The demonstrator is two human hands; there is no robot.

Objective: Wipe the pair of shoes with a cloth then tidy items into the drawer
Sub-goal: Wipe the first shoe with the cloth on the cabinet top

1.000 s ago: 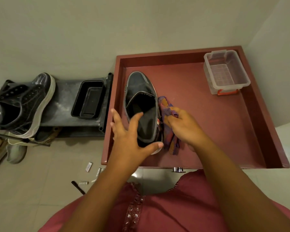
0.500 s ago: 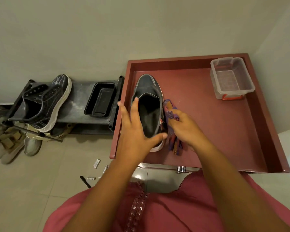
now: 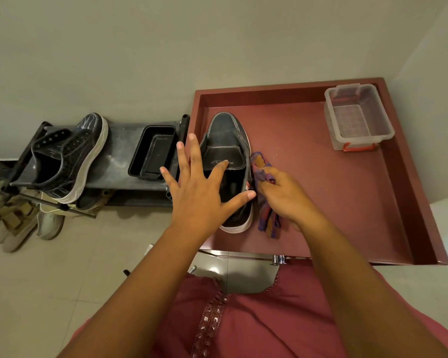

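A dark shoe with a white sole lies in the open reddish drawer, at its left side, toe pointing away. My left hand hovers spread over the shoe's opening, fingers straight, thumb across the right rim. My right hand grips a purple and orange cloth against the shoe's right side. The second dark shoe lies tilted on a low black rack to the left.
A black plastic tray sits on the rack beside the drawer. A clear plastic bin stands in the drawer's far right corner. Beige sandals and shoes lie under the rack. Small bits lie on the tiled floor near my body.
My left hand let go of the shoe's opening and spread its fingers straight above it. The shoe has settled flatter in the drawer. My right hand kept the cloth at the shoe's side.
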